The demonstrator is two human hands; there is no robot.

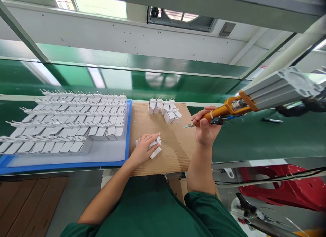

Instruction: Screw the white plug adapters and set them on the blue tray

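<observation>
My left hand (146, 147) rests on a pair of white plug adapters (156, 152) on the cardboard sheet (173, 159), fingers curled over them and hiding part of them. My right hand (205, 128) grips an orange glue dispenser (221, 111). Its thin teal needle tip (188, 125) points left, above the cardboard and apart from the adapters. Toward the back of the cardboard stand several more white plug adapters (172, 115) with their pins upward.
On the left, a blue-rimmed tray (128, 128) holds rows of white plug adapters (76, 119). A grey cylinder (277, 89) is joined to the dispenser's rear. A marker pen (272, 120) lies on the green bench (249, 142). Below right is a red stool (287, 186).
</observation>
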